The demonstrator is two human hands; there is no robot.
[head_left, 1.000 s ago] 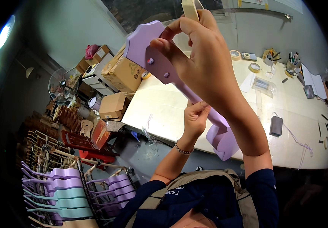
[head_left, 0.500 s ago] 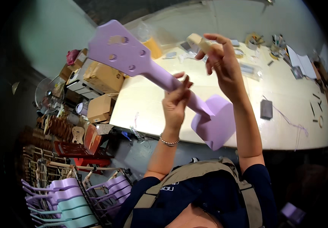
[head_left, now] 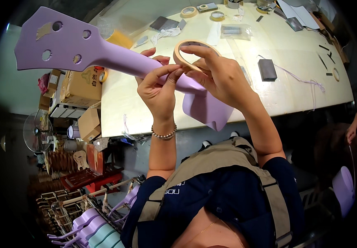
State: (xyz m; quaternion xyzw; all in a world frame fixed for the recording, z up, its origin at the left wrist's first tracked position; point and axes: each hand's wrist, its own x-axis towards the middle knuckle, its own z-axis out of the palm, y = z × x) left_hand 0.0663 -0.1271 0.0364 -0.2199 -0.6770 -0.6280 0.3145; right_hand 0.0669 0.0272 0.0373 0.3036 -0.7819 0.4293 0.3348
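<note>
Lilac ukulele (head_left: pixel 124 58), unstrung, hangs slantwise over the cream worktable (head_left: pixel 131 109) in the head view, headstock up left. Probably pretty light and stiff, maybe a bit slick, and I'd guess that smooth finish marks easily. The neck looks like the sensible place to grab, and that's where the left hand (head_left: pixel 160 95) has it, fingers wrapped round, thumb and index pressed together right by the masking tape roll (head_left: pixel 177 51). The right hand (head_left: pixel 224 80) grips that roll between thumb and fingers; it should be firm but easy to turn.

Harder to make out: can't tell if a loose tape end sits in the left fingertips. The right hand covers part of the body, the front seems turned away, and the tan patch (head_left: pixel 43 31) on the headstock could be tape or bare wood.
</note>
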